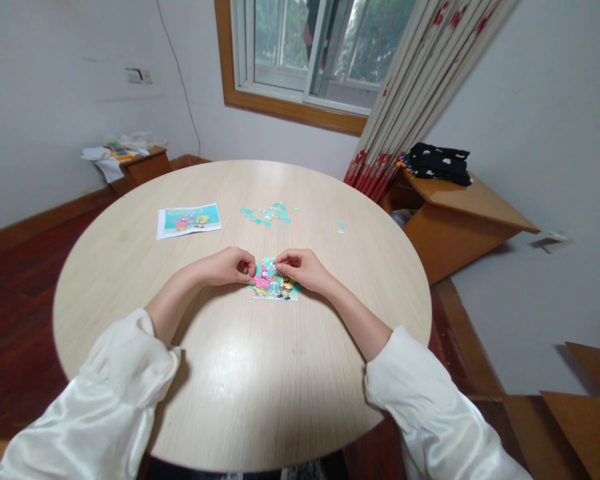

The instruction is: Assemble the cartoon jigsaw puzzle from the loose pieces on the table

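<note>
A partly assembled cartoon jigsaw puzzle (275, 292) lies on the round wooden table (240, 387), showing a pink starfish figure and a yellow square figure. At its left edge, my left hand (229, 267) is closed, thumb and forefinger touching the puzzle's border. My right hand (303, 268) reaches over the upper right of the puzzle with thumb and forefinger pinched together. Whatever sits between those fingertips is too small to make out; it may be a puzzle piece. Part of the puzzle's right side is hidden under this hand.
Loose turquoise puzzle pieces (270, 215) lie scattered beyond the puzzle, with a few stray pieces (341, 227) to the right. A printed reference picture (190, 220) rests at the left. Beside the table's far right stands a wooden cabinet (460, 220) with dark cloth (440, 164) on top.
</note>
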Tool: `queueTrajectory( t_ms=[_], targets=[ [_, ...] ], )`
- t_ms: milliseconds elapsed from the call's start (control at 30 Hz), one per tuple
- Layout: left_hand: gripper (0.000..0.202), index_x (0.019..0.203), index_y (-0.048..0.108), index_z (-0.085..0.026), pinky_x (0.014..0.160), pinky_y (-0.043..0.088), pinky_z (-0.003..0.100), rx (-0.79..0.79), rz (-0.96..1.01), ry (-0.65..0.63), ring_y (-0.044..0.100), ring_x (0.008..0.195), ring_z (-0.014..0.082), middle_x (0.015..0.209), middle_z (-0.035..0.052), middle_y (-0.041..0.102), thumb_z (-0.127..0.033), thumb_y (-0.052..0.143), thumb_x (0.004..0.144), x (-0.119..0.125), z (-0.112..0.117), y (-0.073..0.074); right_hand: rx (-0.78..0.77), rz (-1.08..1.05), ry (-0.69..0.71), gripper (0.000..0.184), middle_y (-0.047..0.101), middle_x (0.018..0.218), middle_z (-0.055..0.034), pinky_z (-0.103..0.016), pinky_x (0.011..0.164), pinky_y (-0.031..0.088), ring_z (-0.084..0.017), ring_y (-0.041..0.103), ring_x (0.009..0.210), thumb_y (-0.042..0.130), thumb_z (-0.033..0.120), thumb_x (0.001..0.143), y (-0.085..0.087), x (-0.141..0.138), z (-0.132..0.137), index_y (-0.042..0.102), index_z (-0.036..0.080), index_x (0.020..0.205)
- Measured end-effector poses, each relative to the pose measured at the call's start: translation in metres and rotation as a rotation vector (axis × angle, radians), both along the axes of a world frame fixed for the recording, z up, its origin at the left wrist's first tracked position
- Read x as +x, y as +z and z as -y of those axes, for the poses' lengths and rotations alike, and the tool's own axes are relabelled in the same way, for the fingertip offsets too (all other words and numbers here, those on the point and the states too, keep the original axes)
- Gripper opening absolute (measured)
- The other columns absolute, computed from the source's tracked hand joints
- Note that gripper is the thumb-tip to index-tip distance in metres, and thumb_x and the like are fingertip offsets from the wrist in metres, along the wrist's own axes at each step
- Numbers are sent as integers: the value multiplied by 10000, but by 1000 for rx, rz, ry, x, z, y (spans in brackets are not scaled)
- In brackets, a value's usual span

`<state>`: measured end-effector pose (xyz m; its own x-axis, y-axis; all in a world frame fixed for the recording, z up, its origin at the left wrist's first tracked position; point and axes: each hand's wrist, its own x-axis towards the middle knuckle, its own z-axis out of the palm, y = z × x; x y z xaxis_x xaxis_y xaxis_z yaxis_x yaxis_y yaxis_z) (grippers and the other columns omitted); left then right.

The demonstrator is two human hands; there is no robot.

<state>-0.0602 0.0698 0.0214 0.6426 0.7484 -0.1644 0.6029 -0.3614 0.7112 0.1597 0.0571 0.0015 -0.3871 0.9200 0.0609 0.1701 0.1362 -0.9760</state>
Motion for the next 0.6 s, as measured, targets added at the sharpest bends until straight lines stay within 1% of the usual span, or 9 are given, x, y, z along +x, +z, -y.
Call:
queueTrajectory(
  t_ms=[100,200,300,400,500,600],
  targets=[
    [281,663,530,-150,507,289,215,-5,59,35,375,538,85,571,-40,443,-401,654,686,-1,0,-1,34,-28,-41,168,650,700,-14,-264,640,469,-107,570,634,683,289,654,1,2,-2,658,143,735],
    [290,634,499,-156,508,290,215,1,50,40,370,534,82,561,-46,433,-391,665,666,0,0,-2,50,-51,-82,187,650,693,-14,-280,658,479,-115,578,640,693,305,653,3,4,-4,663,146,746],
    [293,632,496,-156,512,293,219,13,27,37,374,539,86,562,-43,439,-394,664,660,2,1,-2,63,-62,-131,198,654,704,-19,-282,651,480,-123,586,653,692,320,651,4,7,-7,666,155,758],
    [323,661,506,-157,511,289,225,-13,51,52,385,544,92,583,-35,451,-436,669,659,2,1,-2,87,-66,-189,198,654,702,-23,-286,654,482,-131,594,666,684,330,653,4,13,-11,658,162,756],
    [356,667,491,-165,508,288,227,-44,76,67,381,540,91,591,-36,444,-465,682,651,2,2,-2,119,-65,-276,202,652,696,-27,-296,652,488,-142,601,674,672,338,654,3,20,-18,644,164,753],
    [366,648,474,-170,511,288,228,-7,60,63,373,551,93,597,-34,436,-462,694,639,2,2,-1,172,-55,-389,198,661,721,-34,-309,677,493,-148,604,688,651,335,656,1,29,-26,638,166,758]
  ],
)
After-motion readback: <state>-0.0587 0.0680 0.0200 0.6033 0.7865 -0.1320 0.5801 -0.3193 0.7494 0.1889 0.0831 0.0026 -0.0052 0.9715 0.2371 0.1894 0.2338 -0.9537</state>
